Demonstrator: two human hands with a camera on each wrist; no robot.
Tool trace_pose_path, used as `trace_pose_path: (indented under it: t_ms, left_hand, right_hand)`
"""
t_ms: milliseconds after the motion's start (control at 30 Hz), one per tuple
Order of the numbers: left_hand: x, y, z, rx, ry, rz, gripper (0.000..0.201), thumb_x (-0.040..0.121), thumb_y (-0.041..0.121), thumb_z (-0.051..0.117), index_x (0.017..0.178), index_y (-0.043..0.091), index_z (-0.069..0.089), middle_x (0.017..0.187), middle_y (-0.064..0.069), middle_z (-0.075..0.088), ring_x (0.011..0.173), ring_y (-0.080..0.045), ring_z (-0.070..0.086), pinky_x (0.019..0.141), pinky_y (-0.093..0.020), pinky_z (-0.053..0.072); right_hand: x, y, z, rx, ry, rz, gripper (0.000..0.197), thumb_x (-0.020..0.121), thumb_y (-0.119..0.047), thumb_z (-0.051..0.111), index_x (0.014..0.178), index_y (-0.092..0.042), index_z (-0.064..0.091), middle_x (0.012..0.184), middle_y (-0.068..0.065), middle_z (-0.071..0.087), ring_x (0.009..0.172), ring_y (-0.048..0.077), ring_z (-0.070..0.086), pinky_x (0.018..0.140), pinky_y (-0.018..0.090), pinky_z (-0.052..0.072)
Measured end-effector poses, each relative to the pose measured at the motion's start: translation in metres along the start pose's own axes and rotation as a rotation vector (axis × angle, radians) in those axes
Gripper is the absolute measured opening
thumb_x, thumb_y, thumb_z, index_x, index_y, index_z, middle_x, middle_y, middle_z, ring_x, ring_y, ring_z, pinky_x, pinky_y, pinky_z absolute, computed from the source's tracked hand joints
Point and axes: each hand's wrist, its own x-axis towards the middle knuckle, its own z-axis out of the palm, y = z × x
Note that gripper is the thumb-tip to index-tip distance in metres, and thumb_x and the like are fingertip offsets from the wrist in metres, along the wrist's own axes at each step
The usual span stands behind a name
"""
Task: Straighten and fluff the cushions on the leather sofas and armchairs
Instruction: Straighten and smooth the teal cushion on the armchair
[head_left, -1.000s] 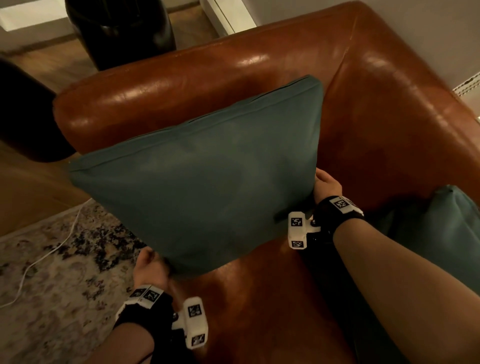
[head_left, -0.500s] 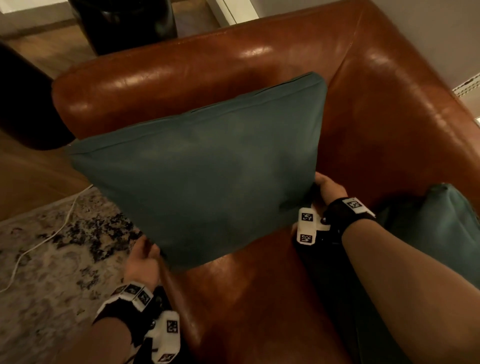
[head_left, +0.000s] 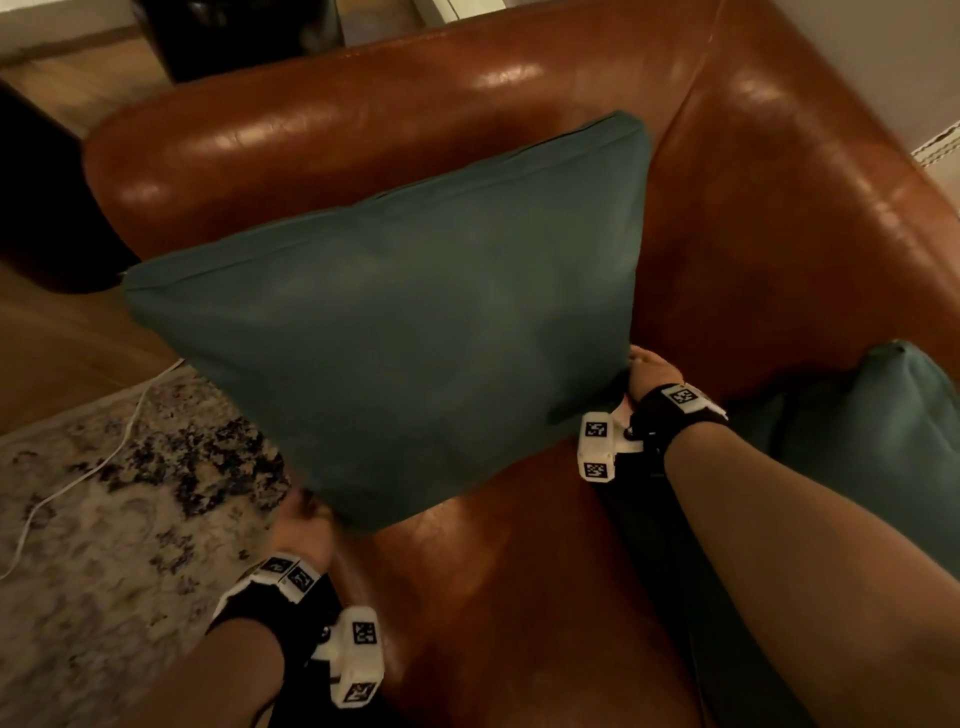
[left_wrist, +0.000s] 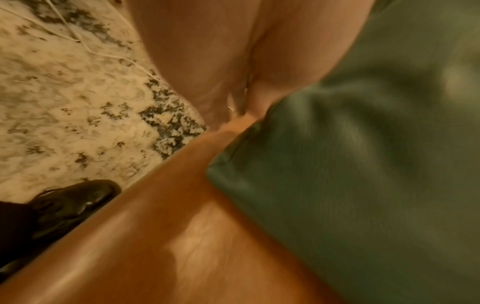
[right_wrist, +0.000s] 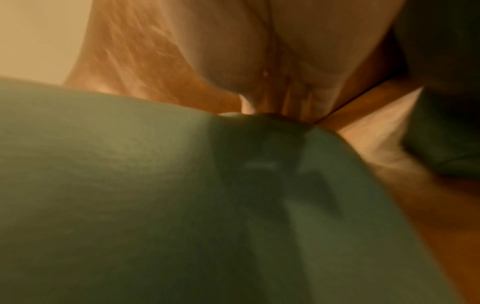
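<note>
A large teal cushion (head_left: 395, 322) stands tilted on the seat of a brown leather armchair (head_left: 779, 234), leaning toward the backrest. My left hand (head_left: 306, 525) grips its lower left corner at the seat's front edge. The left wrist view shows the palm (left_wrist: 221, 61) against the teal cushion (left_wrist: 363, 164), with the fingers hidden behind it. My right hand (head_left: 649, 371) holds the lower right edge; in the right wrist view the hand (right_wrist: 272, 51) goes behind the teal cushion (right_wrist: 130, 185).
A second teal cushion (head_left: 893, 441) lies on the seat at the right, against the arm. A patterned rug (head_left: 104, 519) with a white cable (head_left: 104, 462) lies left of the chair. My black shoe (left_wrist: 72, 199) stands by the seat front. Dark furniture (head_left: 41, 208) is behind left.
The cushion has shifted slightly up and toward the backrest. Both hands have stayed on its lower corners, the left one dipping briefly and coming back.
</note>
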Motion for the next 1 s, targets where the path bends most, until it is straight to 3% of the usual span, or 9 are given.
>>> trace_pose_path:
  t_ms: [200, 333, 500, 567, 667, 733, 800, 867, 1000]
  left_hand:
    - [0.012, -0.010, 0.008, 0.103, 0.122, -0.027, 0.009, 0.094, 0.006, 0.053, 0.087, 0.009, 0.056, 0.092, -0.009, 0.059, 0.091, -0.026, 0.055, 0.081, -0.031, 0.040]
    - [0.020, -0.009, 0.002, 0.219, 0.141, -0.004, 0.022, 0.095, 0.011, 0.055, 0.113, 0.000, 0.060, 0.110, -0.014, 0.065, 0.100, -0.031, 0.060, 0.089, -0.036, 0.045]
    - [-0.003, 0.011, -0.020, 0.197, 0.139, 0.106, 0.039, 0.095, 0.009, 0.049, 0.134, 0.015, 0.046, 0.124, -0.008, 0.058, 0.112, -0.032, 0.057, 0.097, -0.043, 0.046]
    - [-0.027, 0.032, -0.045, 0.146, 0.267, 0.328, 0.042, 0.094, 0.011, 0.050, 0.134, 0.016, 0.040, 0.130, -0.007, 0.051, 0.120, -0.031, 0.051, 0.101, -0.045, 0.043]
    - [-0.070, 0.083, -0.082, 0.276, 0.558, 0.767, 0.040, 0.087, 0.020, 0.051, 0.122, 0.002, 0.046, 0.126, -0.021, 0.047, 0.121, -0.037, 0.043, 0.103, -0.040, 0.030]
    - [-0.097, 0.132, -0.088, 0.379, 0.536, 0.986, 0.048, 0.085, 0.030, 0.048, 0.125, 0.002, 0.047, 0.132, -0.018, 0.045, 0.128, -0.034, 0.038, 0.110, -0.033, 0.022]
    - [-0.103, 0.180, -0.077, 0.534, 0.489, 1.104, 0.051, 0.088, 0.036, 0.045, 0.130, 0.007, 0.046, 0.136, -0.014, 0.046, 0.129, -0.033, 0.039, 0.114, -0.041, 0.023]
    - [-0.091, 0.216, -0.064, 0.741, 0.491, 1.068, 0.049, 0.092, 0.043, 0.038, 0.132, 0.014, 0.044, 0.135, -0.010, 0.049, 0.127, -0.033, 0.041, 0.114, -0.051, 0.024]
    - [-0.064, 0.240, -0.058, 1.055, 0.383, 0.799, 0.048, 0.097, 0.052, 0.021, 0.120, 0.017, 0.046, 0.118, -0.011, 0.059, 0.112, -0.035, 0.052, 0.102, -0.053, 0.035]
  right_hand:
    - [-0.004, 0.001, 0.002, -0.116, 0.029, 0.085, 0.029, 0.098, -0.027, 0.048, 0.120, -0.030, 0.066, 0.124, 0.001, 0.064, 0.112, 0.027, 0.060, 0.093, 0.038, 0.049]
    - [0.002, 0.001, 0.002, -0.107, 0.123, 0.090, 0.029, 0.101, -0.025, 0.047, 0.124, -0.027, 0.064, 0.127, 0.001, 0.063, 0.117, 0.024, 0.058, 0.093, 0.033, 0.045]
    - [-0.018, -0.018, -0.005, 0.015, 0.200, 0.070, 0.030, 0.100, -0.032, 0.048, 0.127, -0.025, 0.059, 0.121, -0.001, 0.061, 0.105, 0.020, 0.057, 0.082, 0.033, 0.042]
    - [-0.038, -0.048, -0.014, 0.036, 0.306, -0.106, 0.029, 0.100, -0.031, 0.047, 0.126, -0.021, 0.057, 0.120, -0.001, 0.060, 0.099, 0.016, 0.053, 0.079, 0.028, 0.037]
    - [-0.087, -0.104, -0.023, -0.023, 0.453, -0.730, 0.020, 0.096, -0.026, 0.049, 0.110, -0.020, 0.062, 0.109, -0.006, 0.057, 0.103, 0.016, 0.055, 0.086, 0.028, 0.040]
    - [-0.121, -0.139, -0.007, -0.137, 0.334, -1.193, 0.015, 0.094, -0.021, 0.051, 0.101, -0.015, 0.063, 0.100, -0.003, 0.057, 0.098, 0.016, 0.054, 0.088, 0.027, 0.041]
    - [-0.143, -0.168, 0.029, -0.329, 0.096, -1.462, 0.017, 0.093, -0.022, 0.051, 0.101, -0.013, 0.064, 0.101, 0.004, 0.060, 0.099, 0.019, 0.053, 0.091, 0.029, 0.039]
    - [-0.150, -0.190, 0.070, -0.628, -0.081, -1.552, 0.031, 0.096, -0.032, 0.048, 0.116, -0.014, 0.063, 0.113, 0.007, 0.059, 0.108, 0.025, 0.053, 0.097, 0.035, 0.040]
    - [-0.145, -0.202, 0.113, -1.232, -0.253, -1.418, 0.047, 0.102, -0.046, 0.035, 0.134, -0.015, 0.049, 0.130, 0.009, 0.053, 0.119, 0.029, 0.050, 0.099, 0.042, 0.036]
